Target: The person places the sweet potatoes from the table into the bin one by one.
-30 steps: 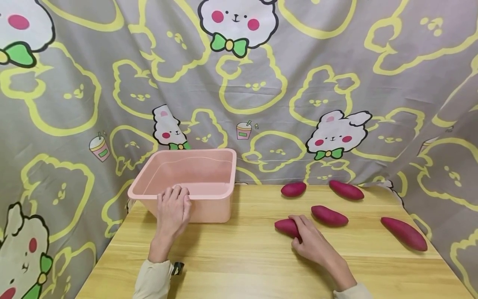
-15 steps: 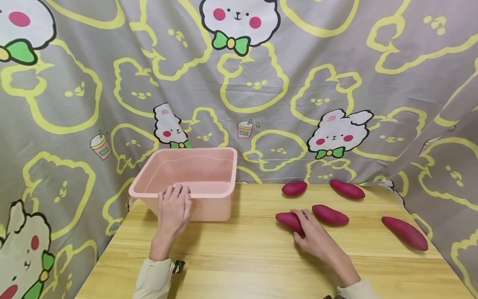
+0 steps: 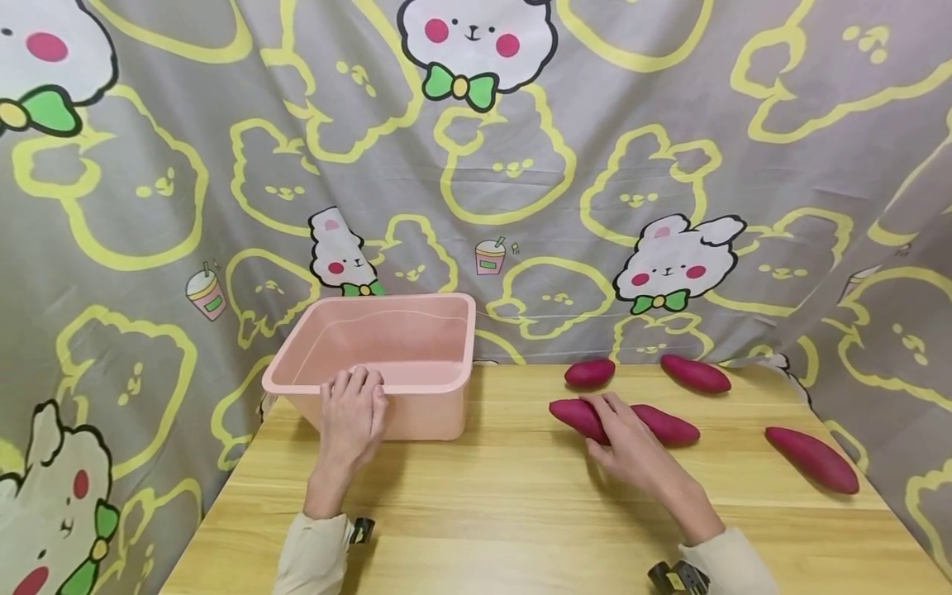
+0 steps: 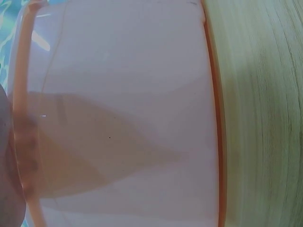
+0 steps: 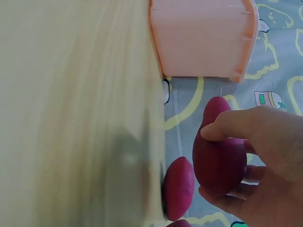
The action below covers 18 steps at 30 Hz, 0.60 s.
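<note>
My right hand (image 3: 625, 438) grips a purple sweet potato (image 3: 579, 417) from above, thumb on the near side and fingers round the far side. In the right wrist view this sweet potato (image 5: 218, 161) shows raised off the wooden table. With my left hand (image 3: 353, 417) I hold the near rim of a pink plastic bin (image 3: 427, 417), fingers curled over the edge. The bin's inside shows bare in the head view. Its near wall (image 4: 123, 113) fills most of the left wrist view. Just behind my right hand lies another sweet potato (image 3: 669, 426), partly covered by it.
Three more sweet potatoes lie on the wooden table (image 3: 483, 512): a short one (image 3: 590, 373) and a longer one (image 3: 696, 374) by the back edge, and one (image 3: 812, 459) at the right. A patterned grey curtain (image 3: 535, 198) hangs behind and at both sides.
My right hand has lifted the sweet potato up and slightly away from me, so that it now overlaps the one behind. The left hand stays on the bin's rim.
</note>
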### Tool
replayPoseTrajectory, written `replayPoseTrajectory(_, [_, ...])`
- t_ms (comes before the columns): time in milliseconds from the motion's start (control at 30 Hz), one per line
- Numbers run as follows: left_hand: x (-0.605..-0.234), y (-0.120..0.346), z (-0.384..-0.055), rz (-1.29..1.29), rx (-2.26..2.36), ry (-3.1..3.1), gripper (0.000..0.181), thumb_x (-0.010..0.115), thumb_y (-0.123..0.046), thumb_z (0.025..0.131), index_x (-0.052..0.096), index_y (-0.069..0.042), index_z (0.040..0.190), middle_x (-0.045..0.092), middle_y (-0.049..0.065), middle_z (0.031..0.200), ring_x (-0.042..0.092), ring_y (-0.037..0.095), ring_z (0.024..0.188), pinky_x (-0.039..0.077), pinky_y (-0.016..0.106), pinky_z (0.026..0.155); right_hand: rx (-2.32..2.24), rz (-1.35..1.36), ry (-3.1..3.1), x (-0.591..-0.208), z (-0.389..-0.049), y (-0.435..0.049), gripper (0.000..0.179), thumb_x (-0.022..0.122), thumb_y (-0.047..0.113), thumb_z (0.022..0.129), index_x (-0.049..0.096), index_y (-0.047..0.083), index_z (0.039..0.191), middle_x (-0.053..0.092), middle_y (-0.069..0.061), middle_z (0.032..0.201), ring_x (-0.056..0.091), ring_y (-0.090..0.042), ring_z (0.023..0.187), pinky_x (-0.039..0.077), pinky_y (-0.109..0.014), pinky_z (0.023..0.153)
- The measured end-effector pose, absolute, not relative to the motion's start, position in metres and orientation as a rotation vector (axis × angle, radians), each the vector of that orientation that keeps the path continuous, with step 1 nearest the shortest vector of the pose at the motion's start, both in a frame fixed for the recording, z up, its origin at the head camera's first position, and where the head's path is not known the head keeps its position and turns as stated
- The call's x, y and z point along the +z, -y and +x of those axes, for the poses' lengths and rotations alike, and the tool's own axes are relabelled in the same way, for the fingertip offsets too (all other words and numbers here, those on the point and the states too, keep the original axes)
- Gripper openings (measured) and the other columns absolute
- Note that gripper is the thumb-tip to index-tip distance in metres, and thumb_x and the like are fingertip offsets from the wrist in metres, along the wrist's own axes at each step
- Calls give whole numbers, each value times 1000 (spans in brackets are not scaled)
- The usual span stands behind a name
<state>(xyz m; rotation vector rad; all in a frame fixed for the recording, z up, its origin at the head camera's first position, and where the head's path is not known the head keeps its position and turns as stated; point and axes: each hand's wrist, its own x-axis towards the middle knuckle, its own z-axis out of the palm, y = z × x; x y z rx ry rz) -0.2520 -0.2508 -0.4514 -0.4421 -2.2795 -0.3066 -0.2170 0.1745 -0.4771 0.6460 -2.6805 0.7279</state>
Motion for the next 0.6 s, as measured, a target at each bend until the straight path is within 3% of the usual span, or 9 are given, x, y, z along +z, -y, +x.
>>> replayPoseTrajectory(267, [-451, 251, -252, -438, -317, 2275, 33, 29, -25, 103, 56, -7, 93, 55, 13, 91, 50, 39, 88, 36, 57, 87, 730, 683, 2658, -460, -224, -174, 67, 83, 11, 84, 51, 6, 143, 56, -17, 131, 59, -33, 116, 55, -53, 92])
replayPoseTrajectory(433, [-450, 251, -254, -439, -316, 2281, 33, 29, -25, 104, 56, -8, 94, 57, 13, 94, 50, 39, 90, 36, 57, 88, 717, 705, 2648, -451, -227, -174, 67, 81, 11, 86, 50, 5, 145, 57, -13, 129, 57, -31, 116, 53, -52, 95])
replayPoseTrajectory(600, [-451, 252, -253, -432, -316, 2286, 34, 28, -25, 103, 55, -8, 93, 56, 13, 94, 50, 38, 90, 35, 57, 87, 676, 735, 2622, -441, -232, -173, 67, 81, 11, 85, 51, 4, 145, 58, -13, 125, 58, -29, 110, 55, -50, 89])
